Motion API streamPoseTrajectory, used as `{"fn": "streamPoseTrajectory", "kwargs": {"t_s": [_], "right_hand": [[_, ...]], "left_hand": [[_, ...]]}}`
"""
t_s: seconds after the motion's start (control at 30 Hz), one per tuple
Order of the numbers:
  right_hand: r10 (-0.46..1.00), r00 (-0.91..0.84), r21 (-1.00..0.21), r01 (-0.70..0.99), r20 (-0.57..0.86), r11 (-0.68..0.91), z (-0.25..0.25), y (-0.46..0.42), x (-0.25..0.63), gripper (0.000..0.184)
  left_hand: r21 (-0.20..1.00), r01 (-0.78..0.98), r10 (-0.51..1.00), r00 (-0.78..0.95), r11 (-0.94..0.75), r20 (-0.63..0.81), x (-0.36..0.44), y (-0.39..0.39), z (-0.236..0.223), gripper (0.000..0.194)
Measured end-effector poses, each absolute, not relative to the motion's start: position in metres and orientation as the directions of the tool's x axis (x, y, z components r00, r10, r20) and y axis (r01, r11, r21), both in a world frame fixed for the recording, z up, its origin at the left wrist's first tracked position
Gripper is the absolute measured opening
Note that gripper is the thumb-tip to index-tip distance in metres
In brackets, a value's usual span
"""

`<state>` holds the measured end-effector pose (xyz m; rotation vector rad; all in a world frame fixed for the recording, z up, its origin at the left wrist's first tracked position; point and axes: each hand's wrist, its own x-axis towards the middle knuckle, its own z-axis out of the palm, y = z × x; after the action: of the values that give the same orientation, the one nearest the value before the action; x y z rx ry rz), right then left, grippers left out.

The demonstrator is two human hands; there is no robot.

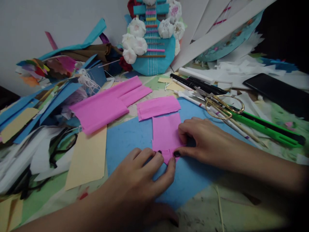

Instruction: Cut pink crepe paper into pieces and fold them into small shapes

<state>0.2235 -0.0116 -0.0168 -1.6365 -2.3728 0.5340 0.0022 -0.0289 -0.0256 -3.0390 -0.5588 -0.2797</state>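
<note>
A small rectangle of pink crepe paper (166,132) lies on a blue sheet (127,141), its lower edge creased and partly folded. My left hand (145,170) holds that lower edge with curled fingers, covering part of the fold. At the right side, my right hand (202,138) grips the same paper, with the thumb pressed near the lower corner. Just above it lies a folded pink strip (159,108). A larger pink crepe piece (103,108) rests to the upper left.
Gold-handled scissors (218,104), a green cutter (267,127) and black pens (202,84) lie right. A black phone (277,91) is beyond them. A blue paper guitar (154,61) with white flowers stands behind. Paper scraps (53,103) crowd the left, beside a beige card (87,158).
</note>
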Motion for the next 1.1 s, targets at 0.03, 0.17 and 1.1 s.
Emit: {"fn": "streamPoseTrajectory", "kwargs": {"t_s": [0.03,0.17,1.1], "right_hand": [[0.933,-0.357,-0.403,0.860,-0.035,0.314,-0.017,-0.010,0.225,0.020],[0.942,-0.325,-0.378,0.885,-0.079,0.273,-0.013,-0.004,0.230,0.021],[0.786,-0.598,-0.521,0.626,0.157,0.581,-0.017,-0.019,0.223,0.015]], "left_hand": [[-0.003,0.355,0.349,0.920,-0.935,0.181,0.002,-0.029,-0.026,0.067],[0.004,0.360,0.356,0.922,-0.933,0.153,0.001,-0.029,-0.025,0.067],[0.504,0.480,0.640,0.741,-0.718,0.206,0.002,-0.004,-0.022,0.022]]}}
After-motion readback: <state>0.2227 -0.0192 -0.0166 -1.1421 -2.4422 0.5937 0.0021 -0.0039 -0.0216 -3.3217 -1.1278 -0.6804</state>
